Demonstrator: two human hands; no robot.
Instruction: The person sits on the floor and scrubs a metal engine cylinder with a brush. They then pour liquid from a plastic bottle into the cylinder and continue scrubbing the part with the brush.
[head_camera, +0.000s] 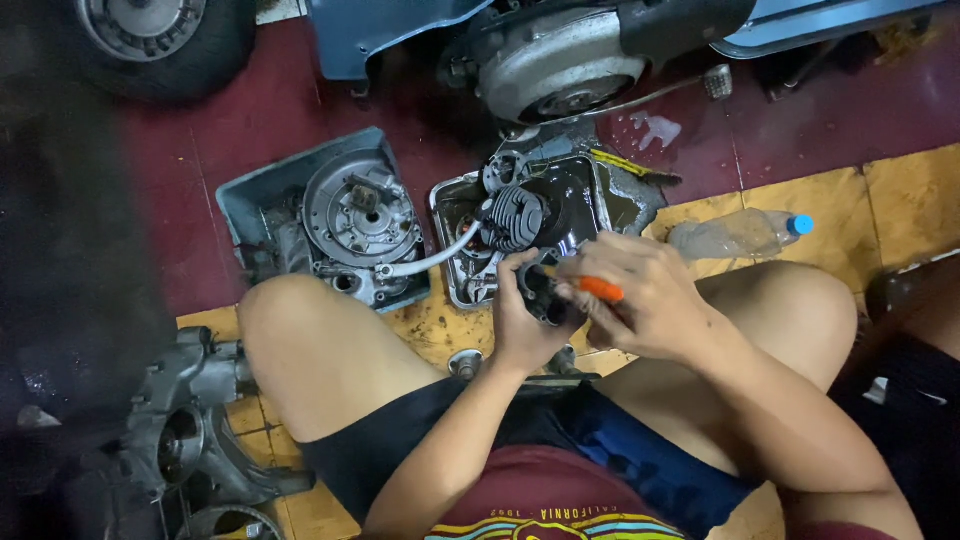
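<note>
**Small engine part held over the knees**

The left hand (522, 322) is closed around a dark metal part (543, 292), gripping it from below and behind so the part sits above the palm, between the two hands. The right hand (640, 300) is wrapped around an orange-handled tool (598, 289), whose tip points left into the part; the handle shows between thumb and fingers. Both hands hover above the gap between the bare knees.

Just beyond the part lies a metal tray (455, 215) with a finned cylinder (518, 217). Left of it, a blue tray (260, 185) holds a round engine plate (360, 215). A plastic bottle (735, 235) lies to the right on the floor.
</note>
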